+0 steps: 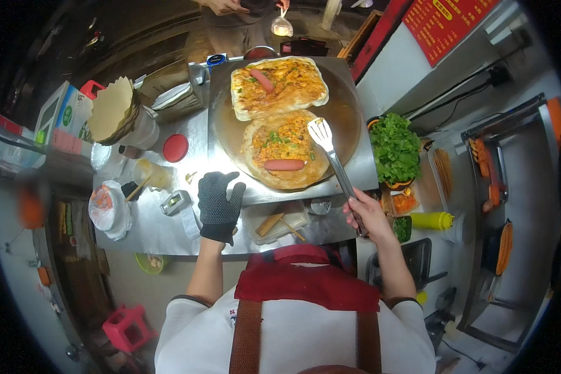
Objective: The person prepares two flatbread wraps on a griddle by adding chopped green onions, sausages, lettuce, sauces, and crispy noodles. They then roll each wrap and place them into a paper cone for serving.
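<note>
My right hand grips the dark handle of a slotted metal spatula. Its head is over the right side of the nearer round flatbread, which bears egg, green onion and a pink sausage along its near edge. Beyond it on the round griddle lies a squarish flatbread, also egg-topped, with another sausage set at a slant. My left hand, in a black dotted glove, holds nothing visible; its fingers are apart at the griddle counter's front left edge.
To the right stand lettuce, a yellow squeeze bottle and chopped greens. Left are a basket with paper bags, a red lid and a sauce jug. A tray with a wooden brush sits below. Across stands a person.
</note>
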{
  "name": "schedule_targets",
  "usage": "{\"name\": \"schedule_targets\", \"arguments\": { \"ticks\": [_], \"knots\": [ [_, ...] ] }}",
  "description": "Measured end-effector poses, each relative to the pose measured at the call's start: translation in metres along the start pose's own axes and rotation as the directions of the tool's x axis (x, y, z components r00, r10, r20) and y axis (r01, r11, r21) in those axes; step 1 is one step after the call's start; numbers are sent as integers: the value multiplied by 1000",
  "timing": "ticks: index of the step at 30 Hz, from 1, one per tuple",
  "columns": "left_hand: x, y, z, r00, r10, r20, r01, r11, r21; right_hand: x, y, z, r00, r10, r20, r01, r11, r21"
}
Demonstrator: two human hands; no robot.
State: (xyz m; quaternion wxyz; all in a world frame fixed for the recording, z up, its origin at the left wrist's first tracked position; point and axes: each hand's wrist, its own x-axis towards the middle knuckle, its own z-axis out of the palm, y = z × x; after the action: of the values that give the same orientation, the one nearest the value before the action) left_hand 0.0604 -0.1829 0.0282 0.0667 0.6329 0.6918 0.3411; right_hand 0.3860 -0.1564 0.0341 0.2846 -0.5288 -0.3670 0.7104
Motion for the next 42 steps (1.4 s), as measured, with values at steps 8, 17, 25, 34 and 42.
{"name": "schedule_targets", "arguments": {
  "ticks": [8, 17, 25, 34, 42],
  "knots": [
    [7, 18, 22, 997, 73, 1, -73, 997, -22, -43, 26, -29, 974, -115, -195, 172, 937, 305],
    [12, 46, 32, 986, 131, 104, -130, 991, -17, -105, 135, -114, 495, -158, -854, 62, 987, -147],
    [13, 66, 21, 983, 135, 121, -133, 991, -24, -88, 124, -135, 430, -205, -879, -704, 533, -469],
    [-4, 33, -1, 996, 74, 44, -75, 997, 2, -93, 105, -90, 483, -311, -818, -236, 854, -464],
    [-19, 15, -16, 1000, -3, 2, 3, 1000, -30, -21, 6, 16, 840, -528, -123, 200, 514, -834]
  ]
}}
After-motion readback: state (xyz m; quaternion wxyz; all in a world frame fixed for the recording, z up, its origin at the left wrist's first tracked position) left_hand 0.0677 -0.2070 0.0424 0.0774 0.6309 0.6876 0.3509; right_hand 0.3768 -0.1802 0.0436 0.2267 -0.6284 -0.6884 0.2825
